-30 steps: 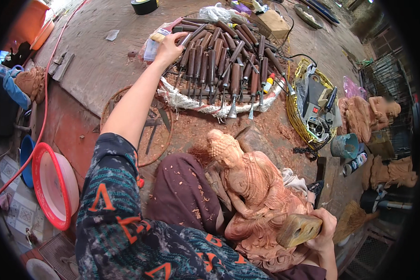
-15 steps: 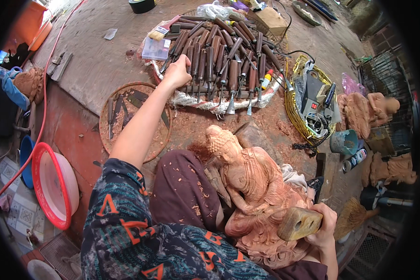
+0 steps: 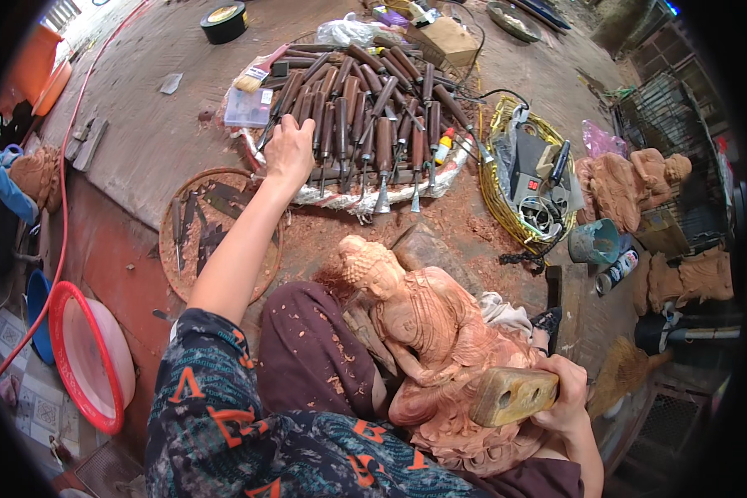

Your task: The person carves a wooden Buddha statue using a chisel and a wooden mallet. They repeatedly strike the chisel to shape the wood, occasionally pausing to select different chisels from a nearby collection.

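My left hand is at the near left edge of a heap of wood-handled carving chisels. Its fingers curl down among the handles, and the fingertips are hidden, so what they hold cannot be seen. A reddish wooden statue of a seated figure leans against my legs, its curled head tilted to the left. Over its lower right side, my right hand grips a worn wooden block with two dark holes in its face.
A round tray of blades and shavings lies left of the chisels. A yellow basket with an electrical box stands to the right. Other carvings and a spray can are at the right, a pink basin at the left.
My left hand has drawn slightly back toward me along the chisel heap. The whole view has shifted a little. My right hand still grips the wooden block over the statue.
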A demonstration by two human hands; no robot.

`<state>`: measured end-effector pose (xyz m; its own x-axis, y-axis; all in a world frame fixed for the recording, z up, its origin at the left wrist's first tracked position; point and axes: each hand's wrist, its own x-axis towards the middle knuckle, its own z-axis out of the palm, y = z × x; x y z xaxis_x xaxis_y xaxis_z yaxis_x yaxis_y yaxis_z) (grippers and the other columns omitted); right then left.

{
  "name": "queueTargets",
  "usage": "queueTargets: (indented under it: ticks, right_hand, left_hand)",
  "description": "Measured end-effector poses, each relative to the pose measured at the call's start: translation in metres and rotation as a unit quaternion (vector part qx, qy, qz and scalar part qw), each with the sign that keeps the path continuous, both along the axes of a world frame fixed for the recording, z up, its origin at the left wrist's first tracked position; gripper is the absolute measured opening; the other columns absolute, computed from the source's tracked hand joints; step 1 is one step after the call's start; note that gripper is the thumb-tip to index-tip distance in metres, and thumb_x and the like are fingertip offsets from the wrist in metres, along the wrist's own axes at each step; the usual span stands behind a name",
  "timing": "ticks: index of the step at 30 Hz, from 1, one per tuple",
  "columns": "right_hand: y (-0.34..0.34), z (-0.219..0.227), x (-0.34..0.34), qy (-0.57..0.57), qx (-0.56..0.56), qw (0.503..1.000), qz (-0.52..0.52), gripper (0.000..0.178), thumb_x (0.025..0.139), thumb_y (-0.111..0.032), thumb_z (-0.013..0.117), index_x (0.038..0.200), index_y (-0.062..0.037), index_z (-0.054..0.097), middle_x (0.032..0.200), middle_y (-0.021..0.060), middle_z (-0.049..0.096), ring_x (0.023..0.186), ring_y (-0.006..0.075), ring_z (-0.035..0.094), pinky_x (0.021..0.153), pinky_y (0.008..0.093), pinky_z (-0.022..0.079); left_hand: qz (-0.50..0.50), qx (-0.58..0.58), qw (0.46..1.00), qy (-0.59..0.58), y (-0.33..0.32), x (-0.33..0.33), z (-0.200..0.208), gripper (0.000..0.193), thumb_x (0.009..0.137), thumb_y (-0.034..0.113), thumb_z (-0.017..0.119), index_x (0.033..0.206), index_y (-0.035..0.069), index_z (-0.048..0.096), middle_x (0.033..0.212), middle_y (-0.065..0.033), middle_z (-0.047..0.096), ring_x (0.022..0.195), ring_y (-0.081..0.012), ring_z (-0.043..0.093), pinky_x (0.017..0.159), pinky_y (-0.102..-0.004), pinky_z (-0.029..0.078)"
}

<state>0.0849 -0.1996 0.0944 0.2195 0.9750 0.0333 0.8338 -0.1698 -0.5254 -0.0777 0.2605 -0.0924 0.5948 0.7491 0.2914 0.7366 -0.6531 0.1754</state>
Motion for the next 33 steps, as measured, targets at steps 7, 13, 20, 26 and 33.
queueTargets:
  ticks: [7, 13, 20, 26, 33]
  right_hand:
    - [-0.002, -0.003, 0.002, 0.005, -0.002, 1.0, 0.009, 0.035, 0.059, -0.011, 0.075, 0.09, -0.0031, 0.061, 0.079, 0.0101, 0.065, 0.07, 0.0294, 0.065, 0.066, 0.0356, 0.051]
    - [-0.002, -0.004, 0.003, 0.005, 0.001, 1.0, 0.01, 0.036, 0.058, -0.01, 0.075, 0.09, -0.0029, 0.061, 0.079, 0.0103, 0.065, 0.07, 0.03, 0.065, 0.066, 0.0363, 0.051]
    - [-0.003, -0.006, 0.004, 0.011, 0.002, 1.0, 0.01, 0.036, 0.058, -0.01, 0.075, 0.09, -0.003, 0.06, 0.079, 0.011, 0.065, 0.069, 0.0314, 0.065, 0.065, 0.0366, 0.051]
    - [-0.002, -0.006, 0.005, 0.018, 0.001, 1.0, 0.012, 0.035, 0.059, -0.009, 0.075, 0.09, -0.003, 0.06, 0.077, 0.0114, 0.064, 0.068, 0.0314, 0.064, 0.064, 0.0362, 0.051]
    - [-0.002, -0.007, 0.005, 0.013, 0.008, 1.0, 0.014, 0.034, 0.061, -0.009, 0.075, 0.091, -0.0033, 0.061, 0.076, 0.011, 0.063, 0.067, 0.0306, 0.064, 0.062, 0.0361, 0.051]
  left_hand:
    - [-0.009, -0.067, 0.998, -0.014, -0.031, 0.025, 0.006, 0.023, 0.083, 0.017, 0.069, 0.101, 0.008, 0.058, 0.099, -0.0179, 0.057, 0.085, -0.0388, 0.064, 0.073, -0.0481, 0.053]
    - [-0.05, -0.074, 0.992, -0.087, -0.038, 0.046, -0.005, 0.031, 0.079, 0.008, 0.07, 0.108, 0.007, 0.059, 0.103, -0.0187, 0.055, 0.094, -0.0379, 0.059, 0.085, -0.0457, 0.05]
    - [-0.113, -0.124, 0.975, -0.143, -0.031, 0.084, 0.002, 0.016, 0.084, 0.01, 0.06, 0.097, 0.006, 0.066, 0.096, -0.0176, 0.063, 0.092, -0.0357, 0.063, 0.082, -0.0454, 0.051]
    - [-0.275, -0.238, 0.927, -0.09, -0.051, 0.129, -0.001, 0.02, 0.083, 0.012, 0.057, 0.096, 0.007, 0.072, 0.09, -0.0151, 0.071, 0.088, -0.0319, 0.069, 0.082, -0.0403, 0.054]
    - [-0.201, -0.151, 0.967, 0.029, -0.088, 0.164, 0.018, 0.017, 0.084, 0.015, 0.06, 0.091, 0.002, 0.07, 0.085, -0.0226, 0.069, 0.088, -0.0369, 0.069, 0.074, -0.047, 0.055]
